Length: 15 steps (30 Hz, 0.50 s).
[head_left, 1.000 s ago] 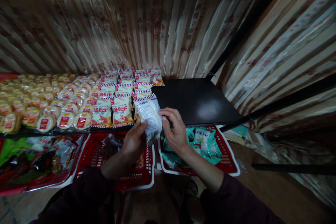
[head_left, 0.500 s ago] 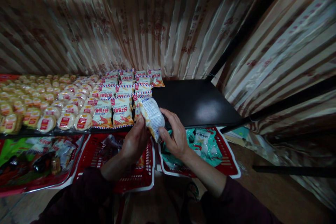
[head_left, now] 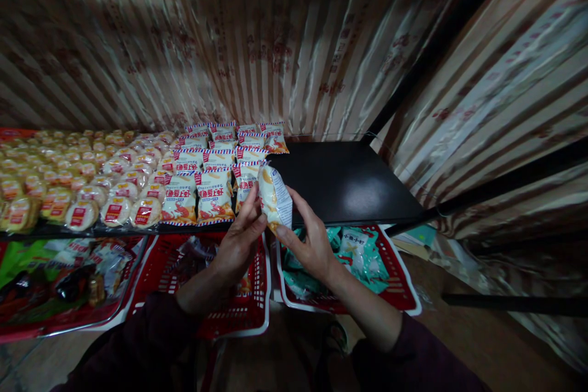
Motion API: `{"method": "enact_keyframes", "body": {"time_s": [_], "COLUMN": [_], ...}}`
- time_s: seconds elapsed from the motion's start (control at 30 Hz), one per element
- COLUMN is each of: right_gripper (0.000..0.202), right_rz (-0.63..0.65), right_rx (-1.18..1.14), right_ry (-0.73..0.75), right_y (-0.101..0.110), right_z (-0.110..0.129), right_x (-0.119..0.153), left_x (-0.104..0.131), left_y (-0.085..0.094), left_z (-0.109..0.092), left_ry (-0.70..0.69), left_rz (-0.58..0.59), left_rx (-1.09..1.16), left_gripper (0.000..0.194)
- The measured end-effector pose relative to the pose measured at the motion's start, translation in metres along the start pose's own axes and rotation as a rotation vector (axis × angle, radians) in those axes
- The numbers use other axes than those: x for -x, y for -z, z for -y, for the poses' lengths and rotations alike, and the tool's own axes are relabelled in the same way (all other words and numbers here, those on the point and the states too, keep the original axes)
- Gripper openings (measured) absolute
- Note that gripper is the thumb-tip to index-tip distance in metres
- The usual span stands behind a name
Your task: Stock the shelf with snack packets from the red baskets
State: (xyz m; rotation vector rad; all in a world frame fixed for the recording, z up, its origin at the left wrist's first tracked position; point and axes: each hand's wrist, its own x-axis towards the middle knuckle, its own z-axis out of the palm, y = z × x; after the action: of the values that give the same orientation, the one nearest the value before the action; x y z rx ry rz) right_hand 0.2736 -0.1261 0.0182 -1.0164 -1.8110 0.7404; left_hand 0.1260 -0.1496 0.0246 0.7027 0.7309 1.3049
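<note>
Between my two hands I hold a small puffed snack bag [head_left: 277,199], white and yellow, with part of its printed back showing. My left hand [head_left: 239,237] grips its left side, thumb in front and fingers partly hidden behind it. Closed on the right side and lower corner is my right hand [head_left: 310,239]. Just left of the held bag, rows of matching snack bags [head_left: 215,196] stand on the black shelf [head_left: 340,180], with red lettering and striped edges.
Round wrapped crackers [head_left: 114,211] fill the shelf's left part. Below hang a red basket [head_left: 239,318] in the middle, another red basket [head_left: 404,297] holding green snack packets [head_left: 361,251], and a left basket [head_left: 68,324] of mixed packets. A dark post [head_left: 399,86] and striped curtain [head_left: 275,30] stand behind.
The held snack bag has moved slightly right and turned, so less of its printed back faces me. Both hands shifted with it, uncovering more of the standing bag behind.
</note>
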Motion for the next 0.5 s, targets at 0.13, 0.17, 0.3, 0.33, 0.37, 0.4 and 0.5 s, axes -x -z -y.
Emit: {"method": "enact_keyframes", "body": {"time_s": [0.13,0.17,0.3,0.33,0.37,0.4,0.5], "right_gripper": [0.061,0.060,0.063,0.064,0.064,0.063,0.058], "right_rz": [0.026,0.038,0.084,0.095,0.106,0.116,0.102], "right_rx": [-0.039,-0.046,-0.055,-0.055,-0.057,-0.063,-0.097], "right_ry": [0.003,0.009,0.037,0.040,0.041,0.040,0.025], "right_y": [0.0018,0.0021,0.0042,0.0049,0.0056,0.0064,0.0079], "right_z": [0.0010,0.0013,0.0046,0.0058,0.0067,0.0072,0.0062], "right_x": [-0.0004,-0.0004,-0.0014,-0.0019,-0.0024,-0.0028,-0.0031], "left_x": [-0.0014,-0.0018,-0.0030,-0.0032,-0.0033,-0.0034,-0.0035], "left_y": [0.0018,0.0024,0.0033,0.0031,0.0028,0.0026,0.0027], "left_z": [0.0006,0.0010,0.0021,0.0020,0.0019,0.0016,0.0013], "left_ry": [-0.041,-0.060,-0.111,-0.114,-0.117,-0.121,-0.143], "left_rz": [0.056,0.071,0.095,0.093,0.090,0.089,0.099], "left_rx": [-0.062,-0.077,-0.137,-0.154,-0.169,-0.182,-0.219], "left_gripper": [0.076,0.077,0.078,0.078,0.079,0.080,0.081]}}
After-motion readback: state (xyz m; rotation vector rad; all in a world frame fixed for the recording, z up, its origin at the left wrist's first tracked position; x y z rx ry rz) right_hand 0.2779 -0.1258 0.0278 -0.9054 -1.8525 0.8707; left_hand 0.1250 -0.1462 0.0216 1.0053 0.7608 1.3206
